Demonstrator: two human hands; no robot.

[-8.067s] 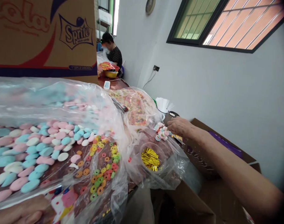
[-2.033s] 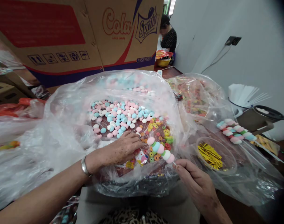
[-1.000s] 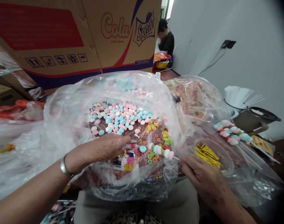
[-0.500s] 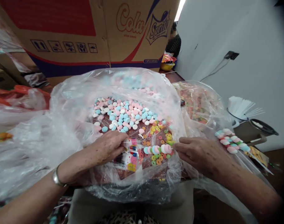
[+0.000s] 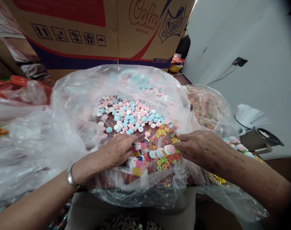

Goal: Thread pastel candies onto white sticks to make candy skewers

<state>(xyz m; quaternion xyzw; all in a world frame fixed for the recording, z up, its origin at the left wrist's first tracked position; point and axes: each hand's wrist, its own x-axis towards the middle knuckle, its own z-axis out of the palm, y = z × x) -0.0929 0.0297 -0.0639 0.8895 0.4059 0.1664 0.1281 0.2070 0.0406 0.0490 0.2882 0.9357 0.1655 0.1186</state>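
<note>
**Both hands inside the open candy bag, candy skewer between them**

The right hand [image 5: 200, 148] holds the candy skewer [image 5: 162, 151] at its right end; the grip is closed on it, though the stick itself is hidden behind the fingers. The skewer lies nearly level, with its pink, blue and white pieces pointing toward the left hand [image 5: 116, 150].

The left hand rests palm down just left of the skewer tip. Its fingers press on a printed wrapper [image 5: 135, 161] that lies on the bag floor; the pictures do not show whether this grip is closed on the wrapper or only flat on it.

Beyond both hands lies a heap of pastel disc candies [image 5: 126, 113]. Under and around the skewer lie small coloured ring candies [image 5: 165, 159].

The clear plastic bag [image 5: 71, 124] rises as a loose wall on every side of the hands. Its near edge folds down just below the wrists. The open floor between the hands is narrow.

To the right of the right hand stands a second plastic bag [image 5: 207, 105], touching the first. Behind both bags a cardboard box [image 5: 107, 32] closes off the far side.
</note>
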